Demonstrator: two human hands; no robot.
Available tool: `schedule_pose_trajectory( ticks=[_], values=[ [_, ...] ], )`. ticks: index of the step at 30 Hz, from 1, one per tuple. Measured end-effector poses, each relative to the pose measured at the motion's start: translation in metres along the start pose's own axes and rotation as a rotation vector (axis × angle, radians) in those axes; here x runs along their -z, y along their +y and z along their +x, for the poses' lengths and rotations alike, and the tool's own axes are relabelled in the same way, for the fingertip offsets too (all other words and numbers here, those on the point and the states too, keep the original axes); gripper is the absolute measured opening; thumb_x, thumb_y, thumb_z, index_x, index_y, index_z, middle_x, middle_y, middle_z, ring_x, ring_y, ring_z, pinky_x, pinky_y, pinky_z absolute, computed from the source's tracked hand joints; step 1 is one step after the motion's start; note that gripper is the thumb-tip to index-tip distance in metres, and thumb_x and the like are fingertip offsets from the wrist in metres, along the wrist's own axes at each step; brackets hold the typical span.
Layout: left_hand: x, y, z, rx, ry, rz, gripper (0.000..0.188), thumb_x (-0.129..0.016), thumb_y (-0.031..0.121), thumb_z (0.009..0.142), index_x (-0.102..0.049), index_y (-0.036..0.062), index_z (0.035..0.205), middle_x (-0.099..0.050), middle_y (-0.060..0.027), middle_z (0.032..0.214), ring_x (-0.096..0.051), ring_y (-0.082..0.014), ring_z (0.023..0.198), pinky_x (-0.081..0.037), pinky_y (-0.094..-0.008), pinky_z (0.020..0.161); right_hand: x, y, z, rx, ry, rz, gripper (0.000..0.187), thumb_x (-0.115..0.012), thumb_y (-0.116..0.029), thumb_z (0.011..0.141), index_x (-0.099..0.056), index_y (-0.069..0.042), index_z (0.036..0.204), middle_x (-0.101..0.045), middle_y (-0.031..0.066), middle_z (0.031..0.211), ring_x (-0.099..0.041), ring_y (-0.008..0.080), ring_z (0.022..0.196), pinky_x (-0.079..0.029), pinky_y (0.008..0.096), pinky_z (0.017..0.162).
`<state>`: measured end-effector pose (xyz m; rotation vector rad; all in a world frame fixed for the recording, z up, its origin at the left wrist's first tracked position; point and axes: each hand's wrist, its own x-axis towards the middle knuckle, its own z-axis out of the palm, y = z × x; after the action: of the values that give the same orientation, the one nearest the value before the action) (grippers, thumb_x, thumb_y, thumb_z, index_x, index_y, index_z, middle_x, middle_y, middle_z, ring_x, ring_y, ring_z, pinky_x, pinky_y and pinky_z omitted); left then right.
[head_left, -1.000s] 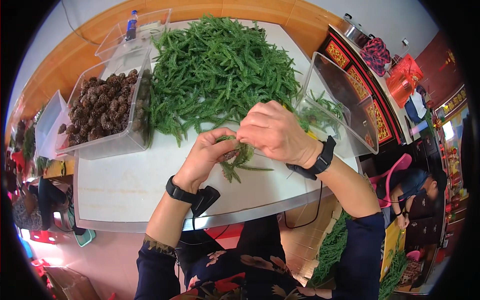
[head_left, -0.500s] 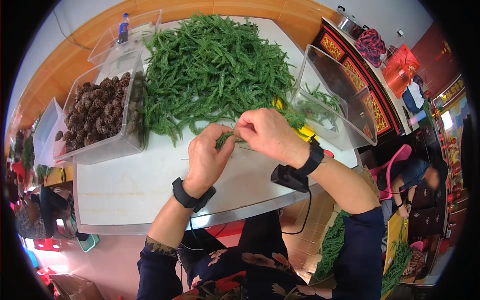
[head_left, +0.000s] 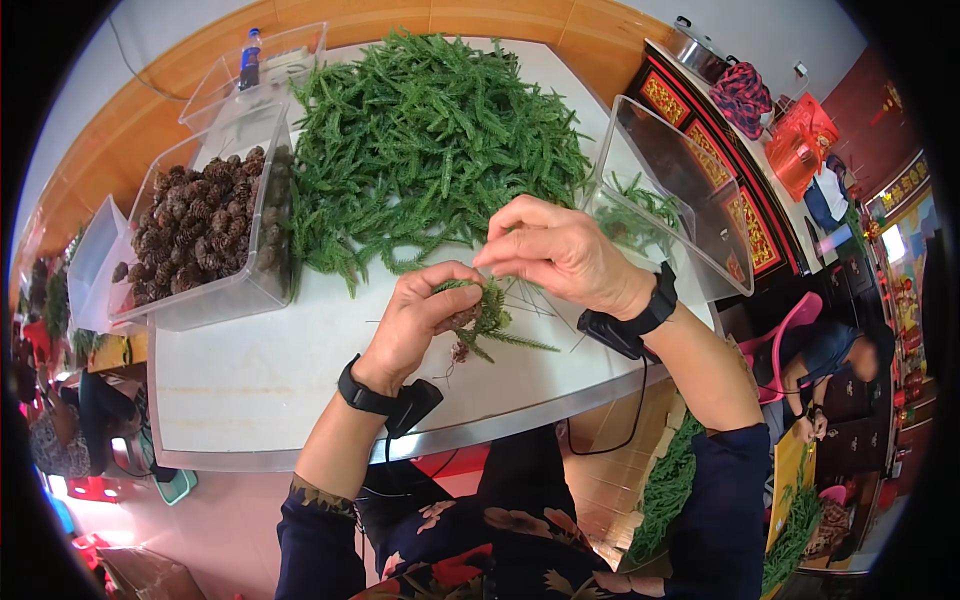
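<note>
Small bunch of green needle-leaved sprigs (head_left: 492, 318), held up on near side of large green sprig heap (head_left: 440, 150), lower tips splaying away from heap. Brown scaly cone (head_left: 461, 319) against bunch, partly hidden. Small reddish-brown cluster (head_left: 458, 352) farther from heap. Thin dark wires (head_left: 530, 299) beside bunch.

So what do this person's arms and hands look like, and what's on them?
The left hand and right hand wear no gloves. Each wrist has a black strap with a small black box on it; a thin black cable hangs by the right one. The dark navy sleeves stop below the elbows, and the left has a patterned cuff.
</note>
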<state>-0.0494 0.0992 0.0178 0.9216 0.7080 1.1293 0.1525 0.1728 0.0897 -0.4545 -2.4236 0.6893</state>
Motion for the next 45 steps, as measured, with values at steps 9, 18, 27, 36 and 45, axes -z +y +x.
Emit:
schedule_pose_trajectory(
  ticks=[9,18,27,36,45],
  values=[
    [0.005,-0.003,0.0,0.049,-0.062,-0.033,0.008,-0.061,0.007,0.093,-0.066,0.0045,0.099,-0.06,0.0035,0.079,-0.051,-0.0035,0.066,-0.04,-0.0187,0.061,-0.006,-0.001,-0.003,0.145,0.013,-0.124,0.02,-0.078,-0.014,0.076,-0.072,-0.014,0.094,-0.061,0.0026,0.103,-0.063,0.0197,0.075,-0.051,0.0312,0.064],
    [0.004,0.005,-0.005,-0.028,-0.089,0.058,0.008,-0.061,0.008,0.093,-0.066,0.0037,0.098,-0.06,0.0029,0.08,-0.051,-0.0046,0.069,-0.042,-0.0207,0.064,0.001,-0.021,0.01,0.329,-0.007,-0.388,0.015,-0.076,-0.015,0.076,-0.07,-0.013,0.09,-0.062,0.0054,0.109,-0.06,0.0236,0.089,-0.049,0.0352,0.075],
    [0.001,0.018,-0.013,-0.16,-0.143,0.057,0.009,-0.063,0.008,0.09,-0.066,0.0018,0.097,-0.063,0.0,0.082,-0.052,-0.006,0.068,-0.042,-0.0208,0.061,0.002,-0.037,0.0,-0.083,-0.014,-0.265,0.015,-0.066,-0.016,0.085,-0.066,-0.008,0.098,-0.062,0.0055,0.102,-0.06,0.0256,0.095,-0.048,0.0381,0.078],
    [-0.025,0.04,-0.068,-0.21,-0.204,0.076,0.008,-0.064,0.006,0.09,-0.066,0.0011,0.095,-0.067,-0.0029,0.089,-0.055,-0.0061,0.072,-0.044,-0.0196,0.065,-0.095,-0.004,-0.059,-0.37,-0.326,-0.117,0.024,-0.064,-0.022,0.087,-0.062,-0.009,0.106,-0.058,0.013,0.104,-0.064,0.0325,0.088,-0.053,0.0392,0.073],
    [-0.038,0.012,-0.119,-0.097,0.256,0.237,0.007,-0.065,0.003,0.088,-0.066,0.0,0.094,-0.062,-0.0002,0.084,-0.051,-0.0046,0.071,-0.041,-0.02,0.064,-0.076,-0.025,-0.036,-0.222,0.176,-0.085,0.025,-0.071,-0.011,0.08,-0.066,-0.007,0.105,-0.062,0.0112,0.104,-0.061,0.0247,0.071,-0.051,0.0329,0.064]
  ],
)
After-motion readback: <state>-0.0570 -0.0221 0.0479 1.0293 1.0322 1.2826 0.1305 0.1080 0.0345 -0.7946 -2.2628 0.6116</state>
